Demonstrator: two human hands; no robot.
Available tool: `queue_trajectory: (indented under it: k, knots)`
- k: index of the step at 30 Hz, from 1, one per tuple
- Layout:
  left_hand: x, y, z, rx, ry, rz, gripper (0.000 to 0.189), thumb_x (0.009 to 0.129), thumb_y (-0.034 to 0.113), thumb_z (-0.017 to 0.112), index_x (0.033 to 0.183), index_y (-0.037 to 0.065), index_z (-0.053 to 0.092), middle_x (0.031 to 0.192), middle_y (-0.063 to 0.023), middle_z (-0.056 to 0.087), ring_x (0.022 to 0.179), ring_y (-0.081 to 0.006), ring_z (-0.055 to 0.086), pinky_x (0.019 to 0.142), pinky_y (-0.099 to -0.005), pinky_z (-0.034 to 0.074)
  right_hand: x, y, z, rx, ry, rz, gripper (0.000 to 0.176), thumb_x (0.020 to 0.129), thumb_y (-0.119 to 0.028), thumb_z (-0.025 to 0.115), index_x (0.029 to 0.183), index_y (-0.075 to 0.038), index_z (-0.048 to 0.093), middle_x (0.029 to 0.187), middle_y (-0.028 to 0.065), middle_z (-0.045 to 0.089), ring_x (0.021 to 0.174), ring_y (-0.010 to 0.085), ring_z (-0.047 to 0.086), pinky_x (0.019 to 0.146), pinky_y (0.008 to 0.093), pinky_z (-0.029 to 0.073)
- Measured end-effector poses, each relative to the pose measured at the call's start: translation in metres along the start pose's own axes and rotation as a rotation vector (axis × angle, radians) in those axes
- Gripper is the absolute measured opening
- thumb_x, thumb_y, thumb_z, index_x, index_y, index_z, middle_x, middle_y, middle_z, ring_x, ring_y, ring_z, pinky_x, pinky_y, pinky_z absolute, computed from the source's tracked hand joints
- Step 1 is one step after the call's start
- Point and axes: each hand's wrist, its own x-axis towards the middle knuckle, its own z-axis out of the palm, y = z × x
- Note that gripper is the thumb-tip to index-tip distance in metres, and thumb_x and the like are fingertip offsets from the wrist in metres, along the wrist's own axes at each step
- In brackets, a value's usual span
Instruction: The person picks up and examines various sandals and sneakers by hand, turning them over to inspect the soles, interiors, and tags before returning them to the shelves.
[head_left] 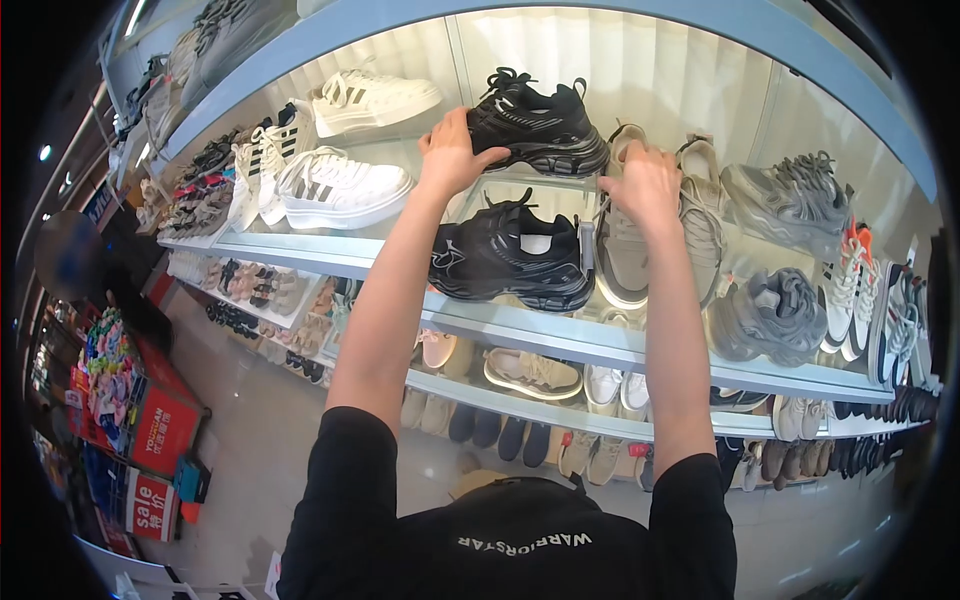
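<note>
While beside black sneakers [490,250], white striped sneakers [350,190]

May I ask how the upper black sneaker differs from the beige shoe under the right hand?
Colour: the upper black sneaker is dark, the beige shoe pale.
Pose: the sneaker sits side-on, toe leftward; the beige shoe's toe points to the shelf's front edge.
Both have a hand at one end: left hand on the sneaker's toe, right hand over the beige shoe's heel.
</note>
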Motion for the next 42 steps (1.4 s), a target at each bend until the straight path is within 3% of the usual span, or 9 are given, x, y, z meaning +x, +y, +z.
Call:
queue_trajectory:
  k: [3, 13, 16, 19, 22, 28, 31, 38, 42]
  knots:
    - [-0.003, -0.003, 0.006, 0.017, 0.048, 0.045, 0.087, 0.077, 0.048, 0.082, 0.138, 0.000, 0.043, 0.129, -0.0202, 0.058, 0.126, -0.0375, 0.052, 0.106, -0.0532, 0.032, 0.002, 0.005, 0.002, 0.050, -0.013, -0.006, 0.030, 0.073, -0.022, 0.080, 0.092, -0.004, 0.068, 0.093, 0.0158, 0.072, 0.100, 0.0370, 0.064, 0.088, 0.0513, 0.049]
    - [-0.006, -0.002, 0.004, 0.031, 0.119, 0.093, 0.084, 0.080, 0.049, 0.080, 0.138, 0.001, 0.044, 0.130, -0.0191, 0.057, 0.125, -0.0366, 0.052, 0.105, -0.0563, 0.031, 0.003, -0.003, 0.008, 0.027, 0.001, 0.030, 0.022, 0.074, -0.015, 0.075, 0.095, -0.010, 0.070, 0.095, 0.0132, 0.073, 0.099, 0.0337, 0.065, 0.087, 0.0491, 0.049]
    - [0.011, -0.006, -0.012, -0.004, -0.021, -0.003, 0.087, 0.075, 0.055, 0.081, 0.136, 0.002, 0.050, 0.128, -0.0180, 0.061, 0.124, -0.0340, 0.055, 0.105, -0.0551, 0.031, 0.003, -0.004, 0.007, 0.018, 0.010, 0.024, 0.025, 0.073, -0.015, 0.075, 0.097, -0.011, 0.071, 0.095, 0.0117, 0.074, 0.099, 0.0336, 0.065, 0.086, 0.0490, 0.049]
    - [0.039, -0.014, -0.026, -0.081, -0.235, -0.141, 0.103, 0.068, 0.068, 0.081, 0.140, 0.002, 0.051, 0.134, -0.0198, 0.062, 0.125, -0.0337, 0.059, 0.110, -0.0438, 0.038, 0.002, -0.003, 0.009, -0.003, -0.009, 0.020, 0.026, 0.073, -0.014, 0.074, 0.099, -0.012, 0.072, 0.095, 0.0109, 0.074, 0.099, 0.0339, 0.065, 0.086, 0.0488, 0.050]
    - [0.050, -0.011, -0.031, -0.095, -0.310, -0.012, 0.101, 0.069, 0.054, 0.087, 0.144, 0.001, 0.045, 0.134, -0.0204, 0.062, 0.120, -0.0353, 0.062, 0.101, -0.0398, 0.049, 0.004, -0.004, 0.007, -0.028, -0.058, 0.037, 0.032, 0.075, -0.019, 0.077, 0.105, -0.013, 0.070, 0.099, 0.0140, 0.073, 0.100, 0.0362, 0.066, 0.089, 0.0487, 0.051]
    - [0.050, -0.005, -0.024, -0.034, -0.399, 0.031, 0.095, 0.068, 0.043, 0.090, 0.140, -0.001, 0.048, 0.116, -0.0213, 0.070, 0.110, -0.0351, 0.067, 0.096, -0.0383, 0.052, 0.004, -0.002, 0.008, -0.021, -0.050, 0.039, 0.031, 0.075, -0.019, 0.076, 0.105, -0.012, 0.070, 0.098, 0.0148, 0.072, 0.100, 0.0364, 0.066, 0.088, 0.0490, 0.051]
    - [0.054, -0.013, -0.022, -0.134, -0.364, 0.105, 0.088, 0.067, 0.037, 0.091, 0.135, -0.002, 0.052, 0.112, -0.0202, 0.071, 0.107, -0.0335, 0.068, 0.093, -0.0382, 0.052, 0.003, -0.001, 0.014, -0.013, 0.008, 0.007, 0.020, 0.073, -0.013, 0.072, 0.091, -0.006, 0.071, 0.091, 0.0139, 0.072, 0.098, 0.0352, 0.065, 0.085, 0.0495, 0.051]
    - [0.051, -0.017, -0.024, -0.155, -0.330, 0.126, 0.075, 0.066, 0.034, 0.091, 0.123, -0.002, 0.058, 0.109, -0.0193, 0.072, 0.104, -0.0327, 0.069, 0.091, -0.0383, 0.052, 0.003, -0.001, 0.014, -0.042, -0.030, 0.024, 0.029, 0.074, -0.017, 0.075, 0.101, -0.010, 0.070, 0.097, 0.0134, 0.073, 0.099, 0.0365, 0.066, 0.088, 0.0490, 0.051]
    - [0.047, -0.015, -0.021, -0.170, -0.307, 0.138, 0.075, 0.066, 0.035, 0.091, 0.123, -0.002, 0.058, 0.110, -0.0201, 0.071, 0.104, -0.0337, 0.068, 0.091, -0.0387, 0.052, 0.003, -0.001, 0.016, -0.012, 0.020, 0.003, 0.018, 0.073, -0.012, 0.070, 0.090, -0.005, 0.070, 0.091, 0.0139, 0.072, 0.098, 0.0347, 0.065, 0.084, 0.0493, 0.050]
